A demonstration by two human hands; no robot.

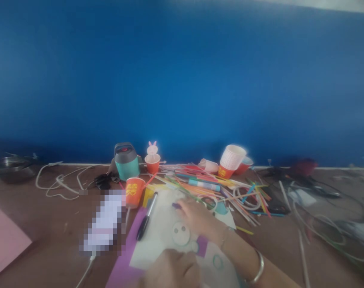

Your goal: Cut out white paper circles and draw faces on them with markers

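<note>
Here you are at the brown table (61,224), right hand (190,214) reaching over the large white paper sheet (153,236), fingertips close together at a small dark-purple piece (176,206) near the sheet's far edge; whether they grip it, you cannot tell. Your left hand (172,268) is down at the near edge, blurred, fingers curled, contents hidden.

Between the hands lies the round white cutout with two dark eyes (181,234), a flat purple paper square (202,245) just to its right. Purple paper (123,272) shows past the sheet's left edge, where a black-and-silver marker (147,216) lies slanted.

Watch your far side: the red-orange paper cup (135,193) stands by the far-left corner, and coloured plastic straws (230,190) crowd the far-right. To your left, brown tabletop shows between the pixelated phone-like rectangle (105,222) and the pink sheet (4,244) at the table's left.
</note>
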